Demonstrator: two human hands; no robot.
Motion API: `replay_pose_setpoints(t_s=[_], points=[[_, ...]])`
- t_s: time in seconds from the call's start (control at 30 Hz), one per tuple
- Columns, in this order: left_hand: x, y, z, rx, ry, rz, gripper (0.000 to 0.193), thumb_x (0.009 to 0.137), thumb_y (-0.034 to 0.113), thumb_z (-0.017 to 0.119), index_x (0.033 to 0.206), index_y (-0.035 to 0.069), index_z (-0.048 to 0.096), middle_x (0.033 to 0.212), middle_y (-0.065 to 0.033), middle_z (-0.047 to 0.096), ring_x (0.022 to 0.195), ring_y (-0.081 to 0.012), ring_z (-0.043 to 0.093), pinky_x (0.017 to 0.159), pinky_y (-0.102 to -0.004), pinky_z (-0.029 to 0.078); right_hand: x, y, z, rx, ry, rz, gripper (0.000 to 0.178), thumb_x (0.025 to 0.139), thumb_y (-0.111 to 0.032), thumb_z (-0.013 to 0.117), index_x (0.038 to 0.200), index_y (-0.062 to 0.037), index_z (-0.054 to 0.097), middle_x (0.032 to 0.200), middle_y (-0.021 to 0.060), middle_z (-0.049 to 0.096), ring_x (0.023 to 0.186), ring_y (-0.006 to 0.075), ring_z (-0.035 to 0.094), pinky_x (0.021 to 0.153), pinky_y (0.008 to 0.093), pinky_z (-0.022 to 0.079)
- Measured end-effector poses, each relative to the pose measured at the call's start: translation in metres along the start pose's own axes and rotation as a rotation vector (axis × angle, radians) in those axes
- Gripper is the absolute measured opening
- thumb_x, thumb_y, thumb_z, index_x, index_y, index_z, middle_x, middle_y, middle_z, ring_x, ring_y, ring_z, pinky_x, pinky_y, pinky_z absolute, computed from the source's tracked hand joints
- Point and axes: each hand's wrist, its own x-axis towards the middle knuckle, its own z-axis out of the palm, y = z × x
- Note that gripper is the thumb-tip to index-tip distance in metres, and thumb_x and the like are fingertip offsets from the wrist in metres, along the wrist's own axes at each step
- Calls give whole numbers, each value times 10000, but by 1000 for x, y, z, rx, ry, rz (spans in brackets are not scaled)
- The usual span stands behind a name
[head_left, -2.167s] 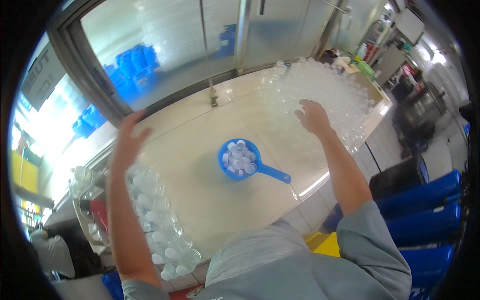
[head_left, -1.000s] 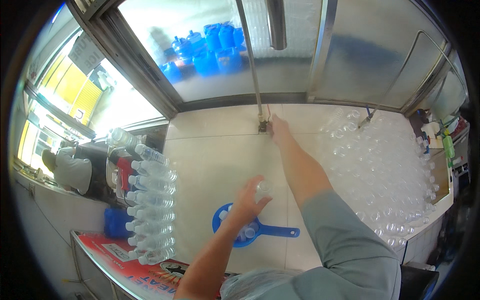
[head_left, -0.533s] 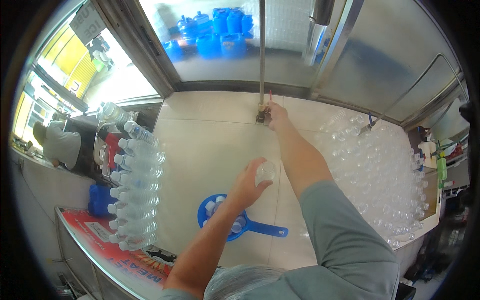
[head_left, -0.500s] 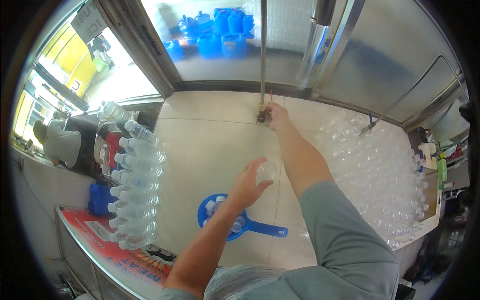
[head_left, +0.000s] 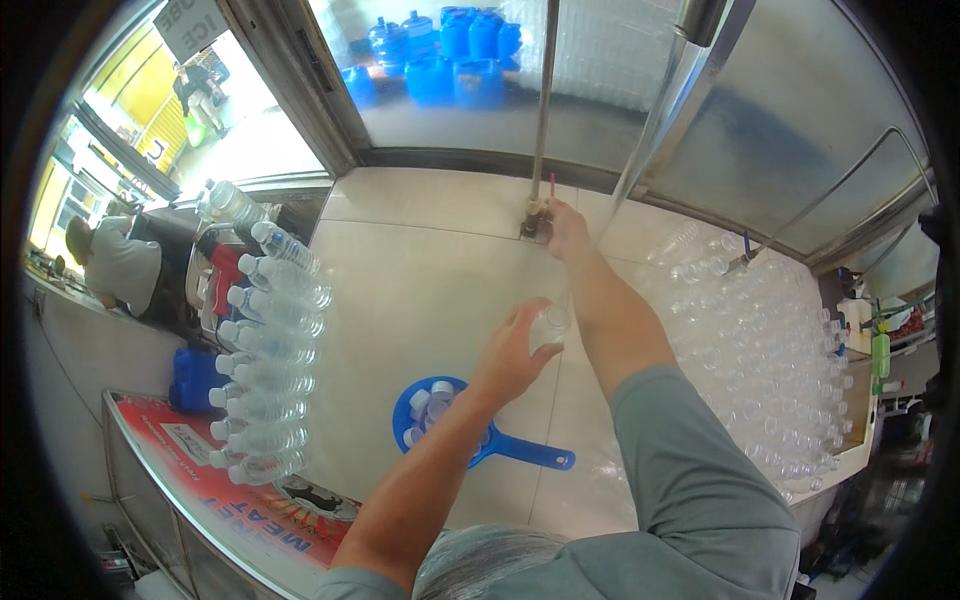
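My left hand (head_left: 508, 358) is wrapped round a clear, uncapped-looking plastic bottle (head_left: 553, 322) over the middle of the tiled counter. Farther back, my right hand (head_left: 568, 230) grips a small valve (head_left: 531, 226) with a red lever, at the foot of an upright metal pipe (head_left: 543, 100). From a steel spout (head_left: 698, 18) a clear streak (head_left: 655, 130), which looks like running water, slants down toward the bottle. Below my left forearm lies a blue dipper (head_left: 530, 453) holding several white caps (head_left: 441, 390); the forearm hides part of it.
Capped, clear bottles (head_left: 270, 375) line the counter's left side. A mass of empty clear bottles (head_left: 745, 370) fills the right, with a bent metal rod (head_left: 840, 190) above. Blue jugs (head_left: 430, 55) show behind the glass. Another person (head_left: 125, 265) is at the far left.
The clear streak now reaches lower and closer to the bottle. My left hand has moved slightly right and up with the bottle. My right hand stays at the valve. The view has shifted slightly.
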Motion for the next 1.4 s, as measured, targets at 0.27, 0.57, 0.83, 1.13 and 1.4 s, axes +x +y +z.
replay_pose_setpoints(t_s=[0.27, 0.57, 0.83, 1.13, 1.4], points=[[3, 0, 2, 9, 24, 26, 637, 906, 189, 799, 1444, 46, 489, 1414, -203, 589, 1234, -422, 613, 1020, -462, 541, -10, -3, -5, -47, -44, 8, 165, 1078, -301, 591, 1179, -194, 665, 885, -41, 695, 664, 115, 604, 555, 346, 449], [5, 1, 0, -4, 8, 19, 635, 904, 182, 794, 1441, 38, 488, 1415, -208, 585, 1234, -434, 609, 1035, -460, 533, -36, -13, 10, -23, -4, 4, 295, 1091, -277, 551, 1337, -126, 614, 1067, 40, 665, 898, 169, 597, 734, 314, 477], [6, 3, -1, -38, 7, 1, 616, 891, 180, 793, 1422, 56, 506, 1404, -210, 587, 1234, -440, 602, 1029, -467, 519, -19, -7, -3, -81, -64, 6, 306, 1084, -314, 554, 1342, -163, 620, 1063, 31, 663, 879, 168, 589, 702, 334, 438], [3, -3, 0, -38, 0, 27, 660, 882, 225, 797, 1444, 60, 492, 1432, -214, 570, 1300, -438, 557, 1091, -471, 456, 1, 9, -37, 7, -124, 68, 285, 1069, -314, 542, 1276, -155, 654, 1149, 50, 669, 950, 226, 638, 748, 390, 495], [-28, 3, -41, 481, 92, 95, 743, 913, 348, 767, 1526, 74, 451, 1506, -219, 526, 1353, -460, 516, 1142, -472, 427, -60, -3, -78, -113, 15, 42, 577, 1041, -478, 504, 1545, -200, 464, 1550, 126, 497, 1357, 318, 487, 1051, 543, 378]])
